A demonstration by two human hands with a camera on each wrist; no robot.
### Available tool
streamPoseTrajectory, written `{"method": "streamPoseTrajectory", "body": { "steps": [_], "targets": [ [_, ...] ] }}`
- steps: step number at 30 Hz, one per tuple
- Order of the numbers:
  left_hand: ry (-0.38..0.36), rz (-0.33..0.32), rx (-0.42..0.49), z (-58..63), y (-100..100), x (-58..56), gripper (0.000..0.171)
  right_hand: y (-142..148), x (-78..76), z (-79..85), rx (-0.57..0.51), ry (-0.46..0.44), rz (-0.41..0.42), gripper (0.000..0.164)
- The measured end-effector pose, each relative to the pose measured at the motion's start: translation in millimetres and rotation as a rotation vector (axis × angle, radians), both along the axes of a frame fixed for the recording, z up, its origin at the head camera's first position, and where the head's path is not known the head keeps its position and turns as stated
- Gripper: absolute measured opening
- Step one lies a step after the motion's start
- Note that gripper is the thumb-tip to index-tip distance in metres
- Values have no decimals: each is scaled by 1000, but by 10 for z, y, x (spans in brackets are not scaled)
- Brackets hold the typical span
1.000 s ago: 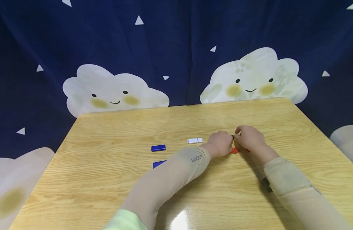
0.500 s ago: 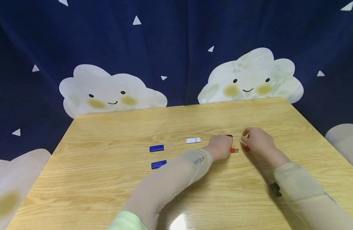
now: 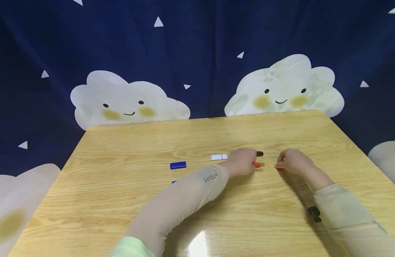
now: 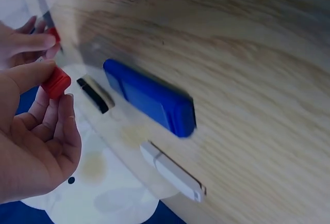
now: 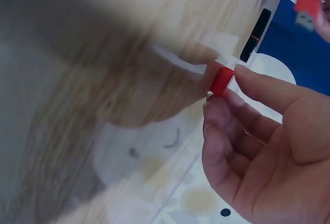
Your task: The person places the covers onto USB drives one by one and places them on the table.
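My left hand [image 3: 242,161] pinches a red USB stick [image 3: 256,165], whose bare metal connector points to the right. In the left wrist view the stick's red body [image 4: 55,82] sits between thumb and fingers. To its right, my right hand [image 3: 295,162] holds a small red cap [image 5: 221,81] between thumb and fingertips. A gap separates cap and connector. Just behind the left hand lies a black USB stick [image 3: 259,154], partly hidden by that hand in the head view. A white USB stick [image 3: 219,157] rests left of the hand.
Farther left on the wooden table [image 3: 120,200] is a blue USB stick [image 3: 178,165]. Nearer, a second blue one [image 3: 174,182] is mostly covered by the left forearm. A small black object [image 3: 314,213] shows beside the right forearm. A dark blue curtain [image 3: 197,53] hangs behind the table.
My hands, close together a second ago, have drawn apart, the right one moving right with the red cap. The metal connector now shows between them, and more of the black stick is visible.
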State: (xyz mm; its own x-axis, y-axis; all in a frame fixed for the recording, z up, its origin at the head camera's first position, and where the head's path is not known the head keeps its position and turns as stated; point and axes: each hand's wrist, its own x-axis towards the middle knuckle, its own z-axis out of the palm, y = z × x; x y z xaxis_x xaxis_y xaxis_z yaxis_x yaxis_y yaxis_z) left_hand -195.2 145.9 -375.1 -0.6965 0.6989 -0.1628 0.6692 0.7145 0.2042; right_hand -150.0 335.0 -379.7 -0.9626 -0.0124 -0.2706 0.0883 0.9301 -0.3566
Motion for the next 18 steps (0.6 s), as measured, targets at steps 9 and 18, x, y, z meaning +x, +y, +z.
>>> {"method": "streamPoseTrajectory", "body": {
  "steps": [9, 18],
  "targets": [
    [-92, 54, 134, 133, -438, -42, 15, -31, 4, -50, -83, 33, 1, 14],
    [-171, 99, 239, 189, -812, -67, 14, -107, 16, -98, -156, 40, -23, 10]
  ]
}}
